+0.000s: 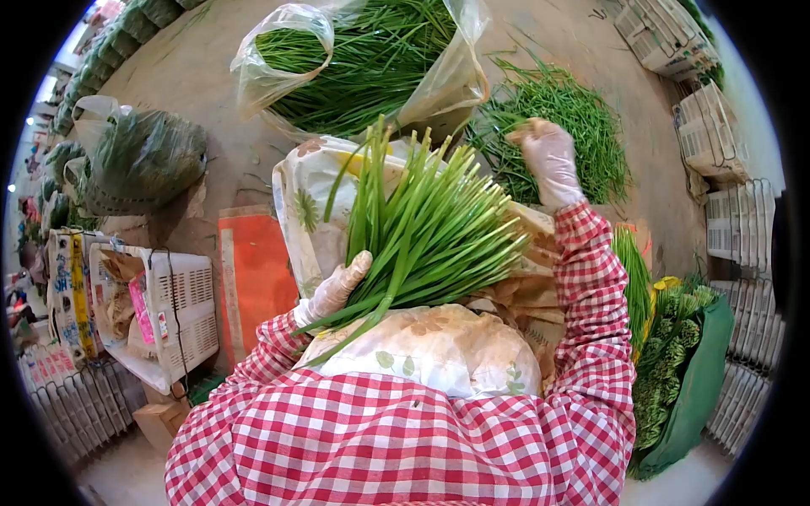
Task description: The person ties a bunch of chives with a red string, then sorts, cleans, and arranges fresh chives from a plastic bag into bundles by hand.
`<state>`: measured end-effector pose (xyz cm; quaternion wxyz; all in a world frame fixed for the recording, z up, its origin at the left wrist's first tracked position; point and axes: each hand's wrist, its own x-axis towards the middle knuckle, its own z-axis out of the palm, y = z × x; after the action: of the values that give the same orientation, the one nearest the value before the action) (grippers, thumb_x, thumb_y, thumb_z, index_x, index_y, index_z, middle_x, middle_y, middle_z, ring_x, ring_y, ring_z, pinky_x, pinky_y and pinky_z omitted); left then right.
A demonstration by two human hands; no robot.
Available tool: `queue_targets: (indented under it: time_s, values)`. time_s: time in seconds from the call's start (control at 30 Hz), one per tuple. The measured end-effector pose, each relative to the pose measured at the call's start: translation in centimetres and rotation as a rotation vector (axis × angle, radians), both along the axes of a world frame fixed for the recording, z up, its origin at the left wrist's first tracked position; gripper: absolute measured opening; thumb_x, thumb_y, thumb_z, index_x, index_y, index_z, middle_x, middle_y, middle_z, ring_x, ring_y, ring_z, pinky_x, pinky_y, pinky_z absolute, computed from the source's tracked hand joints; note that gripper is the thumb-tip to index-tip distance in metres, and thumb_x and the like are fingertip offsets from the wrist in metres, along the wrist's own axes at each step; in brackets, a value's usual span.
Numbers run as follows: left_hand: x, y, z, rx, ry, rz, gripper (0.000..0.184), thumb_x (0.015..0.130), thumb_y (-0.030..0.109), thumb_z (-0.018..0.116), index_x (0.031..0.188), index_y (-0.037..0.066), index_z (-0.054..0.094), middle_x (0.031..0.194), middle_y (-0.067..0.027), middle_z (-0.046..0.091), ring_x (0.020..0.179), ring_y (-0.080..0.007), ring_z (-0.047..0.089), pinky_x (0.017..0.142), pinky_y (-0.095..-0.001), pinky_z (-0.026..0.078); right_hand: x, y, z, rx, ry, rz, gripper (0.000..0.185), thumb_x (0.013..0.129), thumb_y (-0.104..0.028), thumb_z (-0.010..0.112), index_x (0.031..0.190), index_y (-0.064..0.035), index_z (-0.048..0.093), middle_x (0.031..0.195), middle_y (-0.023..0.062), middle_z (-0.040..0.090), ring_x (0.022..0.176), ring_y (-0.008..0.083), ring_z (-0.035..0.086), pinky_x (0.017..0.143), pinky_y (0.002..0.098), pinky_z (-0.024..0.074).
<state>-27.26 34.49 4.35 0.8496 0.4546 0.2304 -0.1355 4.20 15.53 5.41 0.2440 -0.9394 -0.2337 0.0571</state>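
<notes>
A thick bunch of long green stalks, which look like garlic chives, lies across my lap on a stained, leaf-patterned cloth. Its pale ends fan out up and to the right. My gloved left hand is closed around the lower left side of the bunch, thumb on top. Away from the bunch, my gloved right hand is held out at the upper right with its fingers curled shut. Below it spreads a loose heap of green scraps. Whatever those fingers may hold is too small to make out.
A clear plastic bag full of green stalks lies ahead. Tied bundles stand by a green cloth on my right. White crates are on the left, more along the right wall. A filled bag sits at the upper left.
</notes>
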Motion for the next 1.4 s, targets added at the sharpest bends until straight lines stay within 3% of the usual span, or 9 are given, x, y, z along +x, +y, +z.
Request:
queue_targets:
  time_s: [0.13, 0.33, 0.47, 0.7, 0.83, 1.03, 1.17, 1.33, 1.4]
  values:
    - [0.8, 0.1, 0.9, 0.229, 0.048, -0.102, 0.046, 0.092, 0.041, 0.049, 0.116, 0.002, 0.056, 0.104, 0.0002, 0.058, 0.091, -0.0063, 0.050, 0.082, -0.0235, 0.041, 0.6, 0.4, 2.4, -0.584, -0.390, -0.171, 0.066, 0.086, -0.013, 0.047, 0.143, -0.0146, 0.014, 0.143, 0.0155, 0.027, 0.129, 0.0304, 0.032, 0.102, 0.0563, 0.0227]
    - [1.3, -0.1, 2.2, 0.312, -0.024, -0.199, 0.048, 0.092, 0.041, 0.048, 0.120, 0.002, 0.052, 0.104, -0.0002, 0.057, 0.092, -0.0075, 0.049, 0.081, -0.0240, 0.041, -9.1, 7.1, 10.1, 0.074, -0.479, 0.647, 0.057, 0.073, -0.045, 0.066, 0.122, -0.0184, 0.053, 0.138, 0.0083, 0.038, 0.131, 0.0321, 0.026, 0.102, 0.0664, 0.0020]
    - [1.4, 0.1, 1.9, 0.230, 0.026, -0.241, 0.047, 0.092, 0.042, 0.047, 0.117, 0.002, 0.053, 0.105, -0.0010, 0.056, 0.093, -0.0073, 0.048, 0.081, -0.0235, 0.041, -8.0, 8.7, 7.3, -0.023, -0.126, 0.722, 0.025, 0.080, -0.036, 0.058, 0.082, -0.0132, 0.069, 0.083, 0.0063, 0.067, 0.085, 0.0263, 0.063, 0.106, 0.0566, 0.0172]
    - [1.1, -0.1, 0.1, -0.113, 0.106, 0.051, 0.050, 0.091, 0.046, 0.047, 0.119, 0.006, 0.053, 0.107, -0.0015, 0.060, 0.091, -0.0094, 0.056, 0.080, -0.0236, 0.046, -1.8, 4.2, 5.3, -0.017, -0.767, 0.244, 0.029, 0.087, -0.030, 0.051, 0.069, -0.0108, 0.064, 0.068, 0.0045, 0.064, 0.062, 0.0207, 0.061, 0.091, 0.0472, 0.0371]
    - [1.0, 0.8, -1.4, -0.280, 0.111, 0.164, 0.050, 0.090, 0.046, 0.047, 0.119, 0.006, 0.053, 0.107, -0.0037, 0.060, 0.091, -0.0119, 0.058, 0.080, -0.0249, 0.048, -0.6, 1.2, 4.3, -0.388, -0.816, 0.034, 0.052, 0.083, -0.034, 0.059, 0.128, -0.0143, 0.042, 0.115, 0.0056, 0.055, 0.109, 0.0203, 0.052, 0.101, 0.0552, 0.0266]
    - [1.1, 1.0, -2.0, -0.253, 0.156, 0.186, 0.046, 0.094, 0.041, 0.042, 0.122, 0.006, 0.050, 0.114, -0.0030, 0.057, 0.095, -0.0120, 0.056, 0.085, -0.0264, 0.047, -12.8, 4.7, 6.5, 0.048, -0.252, 0.901, 0.045, 0.075, -0.026, 0.068, 0.118, -0.0273, 0.054, 0.132, -0.0032, 0.045, 0.128, 0.0230, 0.034, 0.107, 0.0582, 0.0073]
    - [0.2, 1.4, -4.3, -0.010, 0.028, 0.126, 0.048, 0.094, 0.042, 0.041, 0.127, 0.007, 0.045, 0.118, -0.0045, 0.055, 0.099, -0.0140, 0.055, 0.089, -0.0281, 0.045, -14.9, 6.9, 2.8, 0.090, -0.387, 1.081, 0.026, 0.081, -0.027, 0.050, 0.106, -0.0300, 0.055, 0.130, -0.0044, 0.045, 0.130, 0.0247, 0.031, 0.104, 0.0653, 0.0025]
    - [0.5, 0.8, -3.5, -0.374, 0.029, 0.186, 0.052, 0.092, 0.044, 0.045, 0.129, 0.008, 0.042, 0.122, -0.0091, 0.052, 0.107, -0.0181, 0.053, 0.092, -0.0309, 0.044, -15.1, 6.1, 2.2, -0.189, -0.854, 1.100, 0.020, 0.083, -0.022, 0.046, 0.100, -0.0273, 0.054, 0.123, -0.0071, 0.051, 0.129, 0.0210, 0.034, 0.103, 0.0664, 0.0004]
    - [0.6, 0.5, -2.3, -0.079, 0.003, 0.167, 0.057, 0.090, 0.048, 0.046, 0.130, 0.007, 0.041, 0.120, -0.0094, 0.054, 0.105, -0.0194, 0.055, 0.091, -0.0318, 0.045, -15.2, 5.5, 2.8, 0.206, -0.363, 1.052, 0.022, 0.081, -0.019, 0.050, 0.102, -0.0236, 0.054, 0.117, -0.0086, 0.055, 0.125, 0.0216, 0.039, 0.107, 0.0608, -0.0023]
